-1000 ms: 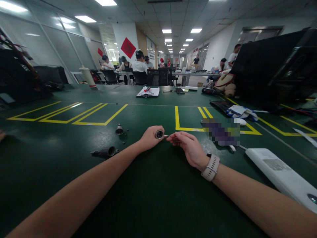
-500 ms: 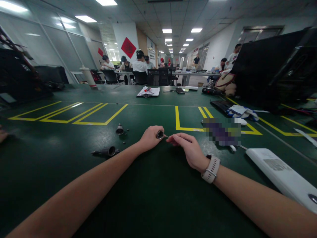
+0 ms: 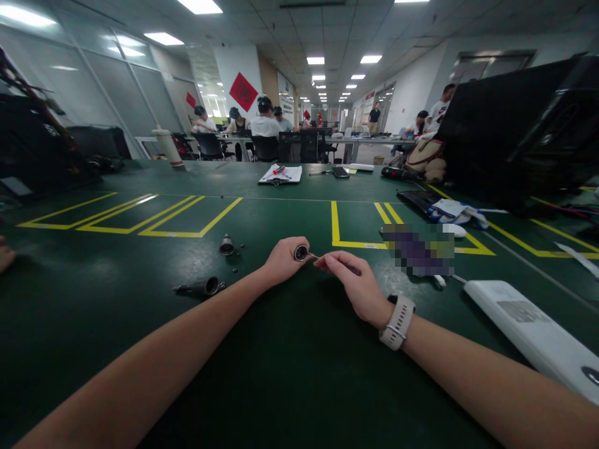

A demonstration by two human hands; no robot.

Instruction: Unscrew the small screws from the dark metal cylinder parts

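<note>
My left hand (image 3: pixel 282 260) is wrapped round a dark round metal part (image 3: pixel 301 252), its ring-shaped open end facing me. Most of that part is hidden by the fingers. Between the fingertips of my right hand (image 3: pixel 356 284) is a thin tool with a dark handle (image 3: pixel 352 269) and a slim metal shaft. The shaft's tip meets the side of the metal part near my left fingers; exact contact is too small to tell. Left of my hands, a metal cap (image 3: pixel 226 245) stands beside several tiny pieces. A dark tapered housing (image 3: pixel 199 287) lies on its side nearer me.
Yellow tape outlines (image 3: pixel 201 234) mark the green table (image 3: pixel 290 374). On the right are a white elongated device (image 3: pixel 528 330), a blurred purple item (image 3: pixel 416 251) and a cloth (image 3: pixel 458 212). A clipboard (image 3: pixel 281 174) lies farther back. Another person's hand (image 3: pixel 5 254) shows at the left edge.
The round metal part has turned slightly, showing more of its open end. My right hand has rolled a little, bringing the tool's dark handle into view.
</note>
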